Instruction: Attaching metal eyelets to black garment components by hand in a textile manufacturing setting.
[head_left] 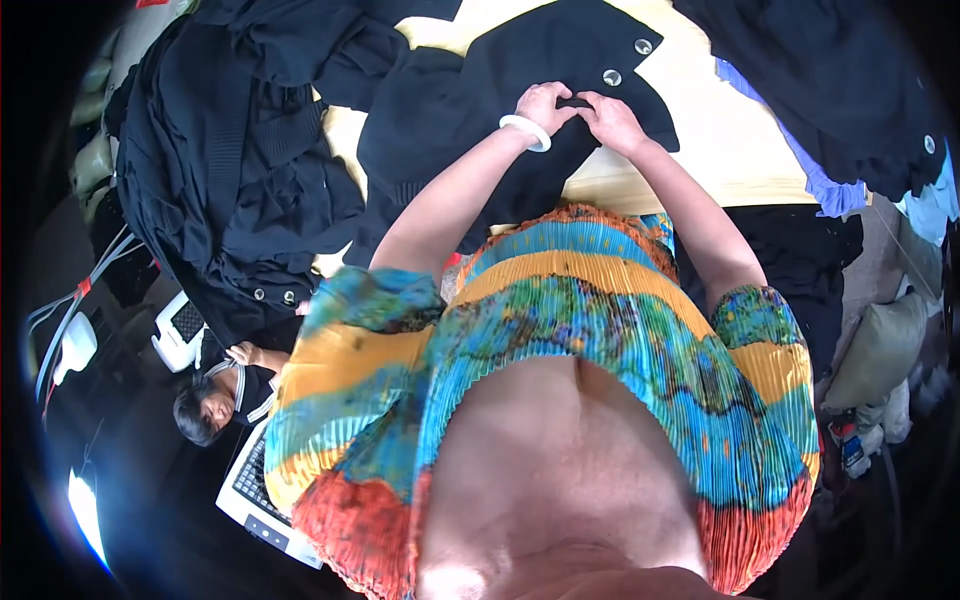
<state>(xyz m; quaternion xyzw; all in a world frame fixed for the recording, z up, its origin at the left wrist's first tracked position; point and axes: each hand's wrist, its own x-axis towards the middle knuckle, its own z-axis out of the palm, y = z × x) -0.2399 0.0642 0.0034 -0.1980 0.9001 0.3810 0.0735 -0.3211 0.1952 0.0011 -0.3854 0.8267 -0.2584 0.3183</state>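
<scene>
A black buttoned garment (530, 60) lies spread over a pale wooden table (750, 150), with shiny round buttons (611, 77) near its right part. My left hand (543, 105), with a white bangle (530, 133) on its wrist, pinches the garment's fabric. Close beside it, my right hand (612, 122) grips the same fabric between thumb and fingers. Thumbs and forefingers nearly meet over a small fold. The fingers partly hide the gripped edge, so any small detail there cannot be made out.
Black garments with ribbed bands form a heap (230, 170) at the left. Another black garment (820, 70) lies at the right over lilac fabric (820, 180). A person (225, 395) is at the lower left, near white machines (180, 333). A stuffed bag (880, 350) stands at the right.
</scene>
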